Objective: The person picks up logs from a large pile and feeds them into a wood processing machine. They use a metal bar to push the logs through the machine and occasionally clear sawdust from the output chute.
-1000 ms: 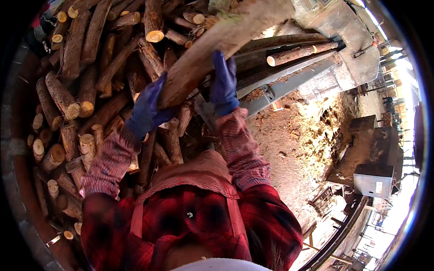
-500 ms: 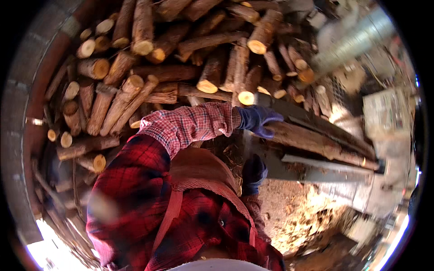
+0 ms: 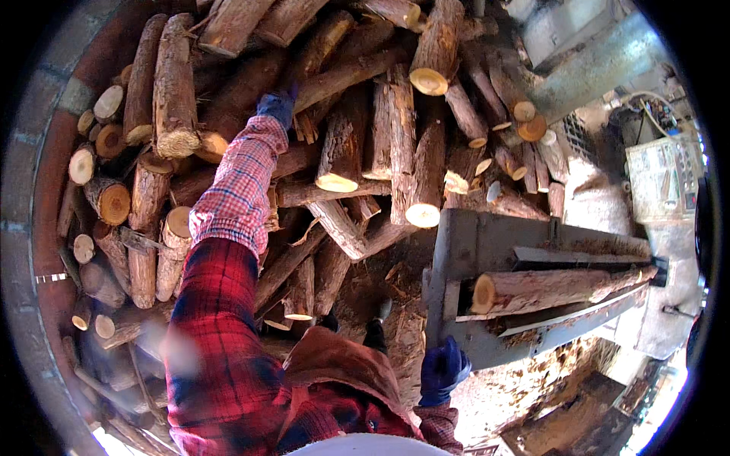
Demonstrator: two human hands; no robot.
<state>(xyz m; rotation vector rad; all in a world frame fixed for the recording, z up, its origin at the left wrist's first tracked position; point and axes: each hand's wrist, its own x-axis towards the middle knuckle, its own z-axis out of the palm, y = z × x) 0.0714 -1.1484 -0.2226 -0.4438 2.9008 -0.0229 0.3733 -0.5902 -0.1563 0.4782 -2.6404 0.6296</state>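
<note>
My left hand (image 3: 277, 110), in a blue glove, reaches out over the log pile. It is at the left end of a bark-covered log (image 3: 350, 77); its fingers are mostly hidden, so I cannot tell whether they grip it. My right hand (image 3: 444, 370), gloved too, is closed beside the near left corner of a grey metal trough (image 3: 449, 251). What its fingers hold, if anything, is hidden. Inside the trough lies one long log (image 3: 544, 292), its pale cut end facing left, with neither hand on it.
Stacked logs (image 3: 114, 201) fill the left and far side, against a brick wall (image 3: 26, 228). A thick metal pipe (image 3: 601, 72) runs at the far right, above a control box (image 3: 663, 178). Wood chips (image 3: 525, 395) cover the ground below the trough.
My left hand has let go of the log in the trough and moved left and away to the pile. My right hand has shifted nearer, staying beside the trough. The view has turned.
</note>
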